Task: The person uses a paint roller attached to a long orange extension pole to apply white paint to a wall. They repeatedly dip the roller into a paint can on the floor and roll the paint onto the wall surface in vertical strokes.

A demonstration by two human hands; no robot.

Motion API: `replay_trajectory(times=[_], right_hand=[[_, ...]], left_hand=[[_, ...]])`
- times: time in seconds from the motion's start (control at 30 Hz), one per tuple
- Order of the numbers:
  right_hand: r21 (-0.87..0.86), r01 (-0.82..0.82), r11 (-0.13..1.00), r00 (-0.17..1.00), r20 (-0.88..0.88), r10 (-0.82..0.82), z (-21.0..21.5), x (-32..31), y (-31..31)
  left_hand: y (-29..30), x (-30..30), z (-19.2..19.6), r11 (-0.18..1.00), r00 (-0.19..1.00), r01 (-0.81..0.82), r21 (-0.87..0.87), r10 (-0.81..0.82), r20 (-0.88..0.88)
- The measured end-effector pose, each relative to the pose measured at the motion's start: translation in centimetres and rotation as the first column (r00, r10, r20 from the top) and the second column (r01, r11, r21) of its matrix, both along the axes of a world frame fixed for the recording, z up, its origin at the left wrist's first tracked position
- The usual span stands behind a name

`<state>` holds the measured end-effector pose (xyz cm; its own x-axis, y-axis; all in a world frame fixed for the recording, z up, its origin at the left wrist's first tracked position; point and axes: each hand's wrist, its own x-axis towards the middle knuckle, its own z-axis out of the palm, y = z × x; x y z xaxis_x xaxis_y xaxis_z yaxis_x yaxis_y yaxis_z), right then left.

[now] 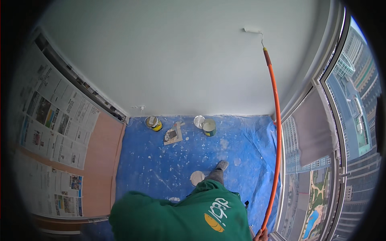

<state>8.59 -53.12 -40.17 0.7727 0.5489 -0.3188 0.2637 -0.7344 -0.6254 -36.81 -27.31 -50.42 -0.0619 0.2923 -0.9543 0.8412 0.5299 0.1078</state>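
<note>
Pale wall (pixel 173 64); orange pole (pixel 278 128) extends forward from one of the hands (pixel 261 235).

Orange pole (pixel 278 132), white roller (pixel 252 30)

Right hand (pixel 261 234) at lower edge, wrapped round orange pole (pixel 278 132). Pole climbing along right side, white roller (pixel 253 30) at far end, seen against upper part of pale wall (pixel 161 60); contact hard to tell. Blue sheet (pixel 148 172) underfoot, spattered white. On it, near wall base: yellow-and-black can (pixel 154 123), pale board (pixel 173 139), white round lid (pixel 198 121) just beside dark green bucket (pixel 209 129). Left: newspaper sheets (pixel 60 112). Right: window (pixel 354 140), tall buildings outside. Below: green top (pixel 177 217), one shoe (pixel 222 165).
</note>
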Motion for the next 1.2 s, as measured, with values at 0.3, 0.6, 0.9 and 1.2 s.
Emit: replay_trajectory(times=[0.3,0.6,0.9,1.2], right_hand=[[0.200,-0.062,0.978,0.997,0.061,0.051,0.3,-0.8,0.8],[0.119,-0.015,0.993,0.999,0.052,0.009,0.1,-1.4,1.7],[-0.149,-0.029,0.988,0.999,-0.029,0.025,-0.5,-2.0,7.2],[-0.239,-0.106,0.965,0.994,-0.047,0.097,-7.1,0.4,12.6]], left_hand=[[-0.6,-1.2,2.1,0.955,0.960,-0.280,0.101,0.281,0.005],[5.0,0.8,3.3,0.949,0.961,-0.278,0.147,0.273,0.050],[5.2,0.4,3.6,0.959,0.963,-0.270,0.082,0.270,0.012],[4.5,0.0,4.3,0.950,0.950,-0.311,0.019,0.312,-0.030]])
